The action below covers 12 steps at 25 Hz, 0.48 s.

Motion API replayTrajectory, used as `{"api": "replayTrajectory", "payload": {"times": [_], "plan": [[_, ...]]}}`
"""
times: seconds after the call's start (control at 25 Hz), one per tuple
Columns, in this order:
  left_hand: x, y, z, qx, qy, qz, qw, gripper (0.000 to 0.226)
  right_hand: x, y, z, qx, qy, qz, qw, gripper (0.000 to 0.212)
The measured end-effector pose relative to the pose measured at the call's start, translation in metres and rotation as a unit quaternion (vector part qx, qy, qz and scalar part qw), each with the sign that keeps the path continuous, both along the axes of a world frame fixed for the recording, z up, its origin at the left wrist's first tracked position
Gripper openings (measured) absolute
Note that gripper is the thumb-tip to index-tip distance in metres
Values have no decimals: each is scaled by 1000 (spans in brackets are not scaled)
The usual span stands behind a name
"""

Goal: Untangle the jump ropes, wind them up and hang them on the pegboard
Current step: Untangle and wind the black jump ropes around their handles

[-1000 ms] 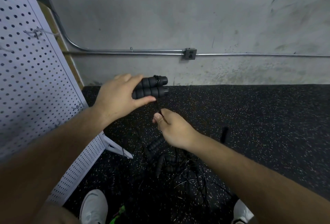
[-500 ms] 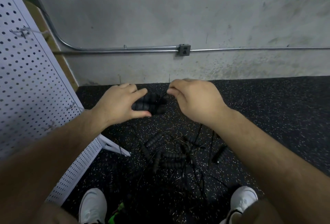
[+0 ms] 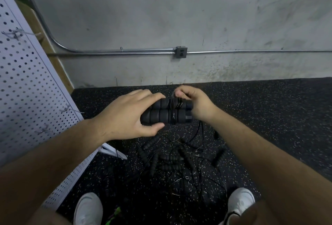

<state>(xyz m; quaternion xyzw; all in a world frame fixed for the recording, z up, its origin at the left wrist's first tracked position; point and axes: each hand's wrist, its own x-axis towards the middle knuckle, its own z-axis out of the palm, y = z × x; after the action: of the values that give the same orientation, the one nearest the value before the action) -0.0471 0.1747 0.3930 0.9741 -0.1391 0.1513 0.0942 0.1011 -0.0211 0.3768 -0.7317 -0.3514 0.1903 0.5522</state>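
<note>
A grey concrete wall [image 3: 161, 18] fills the upper half of the view, and a black speckled rubber floor [image 3: 269, 108] meets it below. A white pegboard [image 3: 23, 90] stands tilted along the left side, with a few wire hooks [image 3: 16, 33] sticking out of it. On the floor between two white shoes [image 3: 240, 201] lies a tangle of jump ropes [image 3: 172, 160], black ribbed grips and thin cords crossing one another. Above that pile, held up in front of the person, the left hand [image 3: 124, 117] grips a pair of black handles [image 3: 161, 117] lying side by side, fingers curled over the top and thumb underneath. The right hand [image 3: 195, 104] is at the handles' right end, its fingertips pinching the thin cord [image 3: 175, 106], which is wrapped in several turns around both handles. A metal pipe [image 3: 125, 51] runs along the wall to a small grey box [image 3: 181, 52].
</note>
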Motion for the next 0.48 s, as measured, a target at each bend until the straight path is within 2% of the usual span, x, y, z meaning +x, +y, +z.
{"api": "replayTrajectory", "payload": {"times": [0.04, 0.08, 0.16, 0.2, 0.32, 0.48], "plan": [[1, 2, 2, 0, -3, 10, 1000, 74, -8, 4, -3, 7, 63, 8, 998, 37], [4, 5, 3, 5, -8, 25, 1000, 76, -17, 6, -6, -37, 63, 2, 997, 39], [11, 14, 2, 19, -20, 68, 997, 77, -36, 11, -19, -166, -56, -3, 985, 34], [16, 21, 1, 26, -25, 90, 995, 76, -45, 14, -23, -199, -109, -2, 974, 32], [29, 45, -7, 36, -20, 145, 989, 76, -68, 23, -16, -212, -159, 23, 964, 37], [43, 71, -25, 69, 8, 169, 983, 80, -83, 15, 9, -243, -216, 32, 945, 37]]}}
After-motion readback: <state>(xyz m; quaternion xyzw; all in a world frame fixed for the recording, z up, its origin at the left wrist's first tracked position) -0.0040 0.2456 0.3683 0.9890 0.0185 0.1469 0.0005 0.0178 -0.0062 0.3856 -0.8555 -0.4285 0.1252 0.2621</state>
